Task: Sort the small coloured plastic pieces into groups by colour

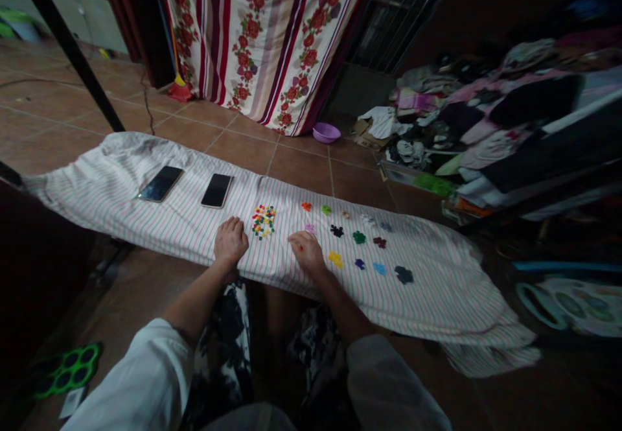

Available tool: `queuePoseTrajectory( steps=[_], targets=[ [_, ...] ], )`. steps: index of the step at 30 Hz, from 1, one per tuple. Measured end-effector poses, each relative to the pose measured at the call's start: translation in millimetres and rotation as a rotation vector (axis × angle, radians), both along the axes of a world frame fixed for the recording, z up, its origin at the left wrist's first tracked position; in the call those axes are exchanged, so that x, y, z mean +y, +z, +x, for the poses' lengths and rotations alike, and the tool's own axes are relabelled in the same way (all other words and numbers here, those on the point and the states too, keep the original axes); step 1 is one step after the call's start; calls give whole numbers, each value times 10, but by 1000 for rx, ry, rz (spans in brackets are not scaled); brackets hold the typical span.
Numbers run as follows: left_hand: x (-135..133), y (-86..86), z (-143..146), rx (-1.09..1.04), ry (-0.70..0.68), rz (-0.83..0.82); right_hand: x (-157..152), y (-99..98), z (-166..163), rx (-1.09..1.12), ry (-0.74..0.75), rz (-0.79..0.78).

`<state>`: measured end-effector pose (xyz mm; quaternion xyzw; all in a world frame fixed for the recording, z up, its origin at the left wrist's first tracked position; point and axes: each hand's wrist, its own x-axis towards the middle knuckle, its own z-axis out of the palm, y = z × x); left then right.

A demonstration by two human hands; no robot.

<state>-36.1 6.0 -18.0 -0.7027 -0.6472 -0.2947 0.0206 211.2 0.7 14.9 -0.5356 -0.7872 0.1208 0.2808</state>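
Observation:
My left hand (231, 241) rests on the striped cloth, fingers curled in and nothing visible in them. Just right of it lies a mixed patch of small red, yellow, green and white pieces (264, 221). My right hand (306, 251) hovers at or just above the cloth, fingers drawn together. A speck of red shows by its fingers; whether it is held or lies beneath, I cannot tell. Close to that hand are small piles of pink pieces (310, 228), yellow pieces (335, 258), black pieces (336, 231) and orange pieces (306, 207).
Farther right sit dark green (359, 237), brown (380, 242), light blue (380, 268) and dark grey piles (403, 275). Two phones (216, 190) lie at left on the cloth (437, 301). Beyond are a purple basin (326, 133), a curtain (262, 42) and heaped clothes (486, 107).

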Motion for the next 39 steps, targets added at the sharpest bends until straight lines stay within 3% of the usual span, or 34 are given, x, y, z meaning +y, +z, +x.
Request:
queuePoseTrajectory(
  steps=[13,39],
  targets=[
    [9,5,7,-8,-7,-9,292,11,-678,-89,152,-14],
    [13,20,16,-17,-5,-27,595,148,-1102,-361,121,-108]
  ],
)
